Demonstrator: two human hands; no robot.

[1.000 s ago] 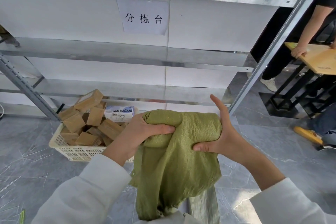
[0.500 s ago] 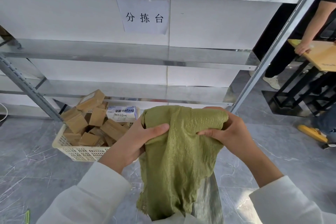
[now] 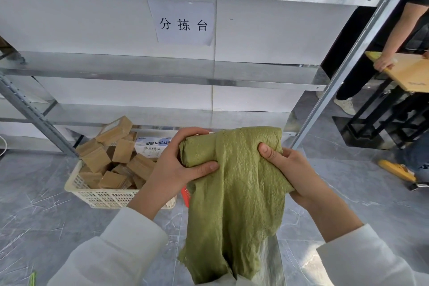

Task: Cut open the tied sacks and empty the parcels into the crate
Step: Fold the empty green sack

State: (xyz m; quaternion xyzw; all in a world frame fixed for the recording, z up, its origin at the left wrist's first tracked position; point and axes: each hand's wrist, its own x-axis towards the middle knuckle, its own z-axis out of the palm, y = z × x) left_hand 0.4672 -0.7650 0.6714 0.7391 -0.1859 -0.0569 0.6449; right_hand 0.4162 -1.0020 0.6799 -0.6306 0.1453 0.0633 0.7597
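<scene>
A limp green woven sack (image 3: pixel 236 193) hangs in front of me, its top bunched into a roll. My left hand (image 3: pixel 178 167) grips the roll's left end, thumb across the front. My right hand (image 3: pixel 292 174) grips the cloth at the right side, thumb pressed into it. The rest of the sack droops down to the frame's bottom edge. On the floor to the left stands a cream plastic crate (image 3: pixel 104 197) heaped with several brown parcels (image 3: pixel 120 160) and a white printed box (image 3: pixel 153 146).
A metal shelving rack (image 3: pixel 162 69) with a paper sign (image 3: pixel 183 23) fills the wall ahead; its slanted upright (image 3: pixel 348 62) runs up the right. Something red (image 3: pixel 185 195) peeks out behind the sack. Another person (image 3: pixel 385 62) stands at a wooden table (image 3: pixel 413 72) far right.
Both hands have shifted their hold on the sack's top: the left now wraps the rolled end, and the right has moved lower and gathered more cloth.
</scene>
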